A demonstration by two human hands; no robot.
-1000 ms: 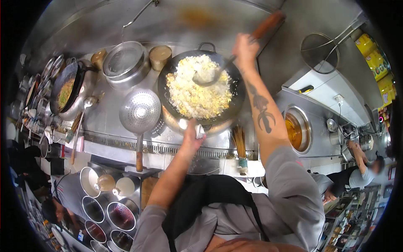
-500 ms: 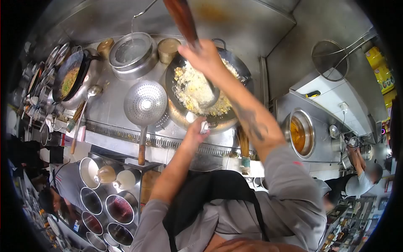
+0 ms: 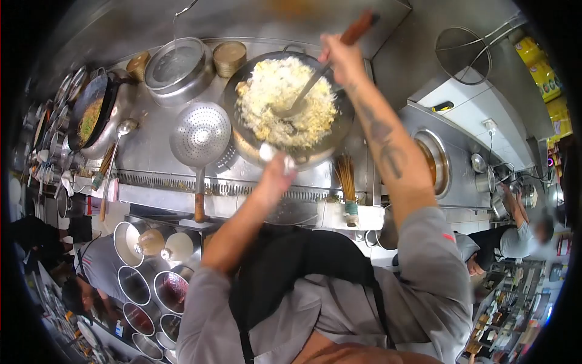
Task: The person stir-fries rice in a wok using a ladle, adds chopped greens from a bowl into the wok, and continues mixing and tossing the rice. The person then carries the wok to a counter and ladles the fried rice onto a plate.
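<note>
In the head view a dark wok (image 3: 344,124) holds a mound of fried rice (image 3: 267,82) with yellow egg-like bits. My right hand (image 3: 344,59) is closed round the handle of a wok ladle (image 3: 312,84), whose brown wooden end points up and right. The ladle's head is partly buried in the rice. At the wok's near rim, my left hand (image 3: 277,174) grips a folded white cloth (image 3: 267,153). It is closed on the wok's near handle through that cloth; its fingers are partly blurred and the handle is mostly hidden.
Left of the wok lies a perforated strainer (image 3: 200,134), with a water-filled pot (image 3: 174,70) behind it. A bamboo brush (image 3: 346,185) stands at the right front. Several metal containers (image 3: 134,284) are at lower left. A basin (image 3: 441,164) of orange liquid stands right. Other people work at both sides.
My right hand has swung right with the ladle, its handle now leaning right instead of left. The rice is spread higher and wider in the wok. The whole view has shifted slightly.
</note>
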